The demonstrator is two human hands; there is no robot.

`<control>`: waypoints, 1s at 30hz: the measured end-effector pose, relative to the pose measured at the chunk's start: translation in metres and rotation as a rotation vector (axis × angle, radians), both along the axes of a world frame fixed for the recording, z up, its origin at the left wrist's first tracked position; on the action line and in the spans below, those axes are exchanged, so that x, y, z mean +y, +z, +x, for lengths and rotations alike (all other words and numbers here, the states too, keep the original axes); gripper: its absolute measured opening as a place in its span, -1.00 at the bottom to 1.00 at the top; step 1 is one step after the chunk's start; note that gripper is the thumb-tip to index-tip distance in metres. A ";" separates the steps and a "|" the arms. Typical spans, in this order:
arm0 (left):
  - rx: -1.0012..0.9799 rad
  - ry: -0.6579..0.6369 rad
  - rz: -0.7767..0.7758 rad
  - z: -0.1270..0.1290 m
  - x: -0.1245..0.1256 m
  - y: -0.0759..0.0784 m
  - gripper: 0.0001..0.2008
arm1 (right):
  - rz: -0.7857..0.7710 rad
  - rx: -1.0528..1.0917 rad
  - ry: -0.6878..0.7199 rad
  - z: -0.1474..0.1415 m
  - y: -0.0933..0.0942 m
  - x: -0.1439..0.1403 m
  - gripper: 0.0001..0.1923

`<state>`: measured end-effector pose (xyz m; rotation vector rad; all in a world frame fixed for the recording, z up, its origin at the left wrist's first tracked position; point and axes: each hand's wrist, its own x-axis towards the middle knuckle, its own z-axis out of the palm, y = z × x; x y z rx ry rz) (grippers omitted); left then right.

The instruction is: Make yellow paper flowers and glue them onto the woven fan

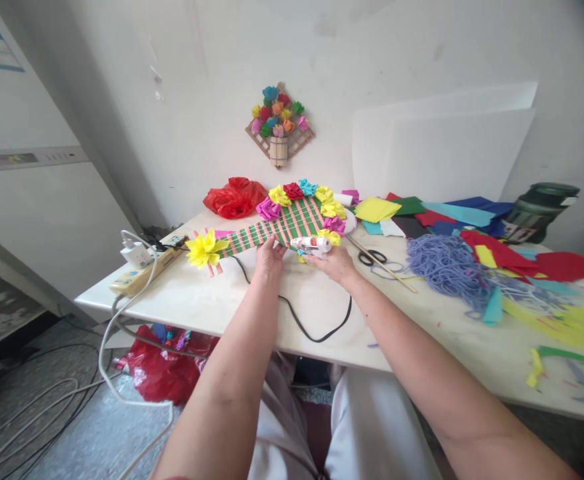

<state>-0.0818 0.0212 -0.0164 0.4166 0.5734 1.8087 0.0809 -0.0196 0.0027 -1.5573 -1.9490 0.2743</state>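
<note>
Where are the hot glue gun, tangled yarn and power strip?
Hot glue gun (pixel 316 246): head view, its white body.
Tangled yarn (pixel 445 270): head view, the pile's middle.
Power strip (pixel 141 275): head view, its cream casing.

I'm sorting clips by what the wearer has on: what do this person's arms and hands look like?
The left hand and right hand are bare, with no gloves. The forearms are uncovered too, with no sleeves over them. No watch or bracelet shows. Whether there are any rings is too small to tell.

Flowered green woven craft (pixel 288 224); white glue gun (pixel 313 246) alongside.
</note>
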 end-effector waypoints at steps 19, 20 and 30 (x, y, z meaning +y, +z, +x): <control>0.012 0.002 0.016 -0.001 0.000 -0.002 -0.71 | -0.031 -0.042 -0.003 0.003 0.006 -0.003 -0.57; 0.014 0.003 0.017 -0.001 0.000 -0.003 -0.70 | -0.018 -0.034 0.001 0.003 0.005 -0.002 -0.57; 0.022 -0.015 0.000 0.001 -0.001 0.001 -0.68 | 0.073 0.067 0.015 0.002 -0.001 0.005 -0.62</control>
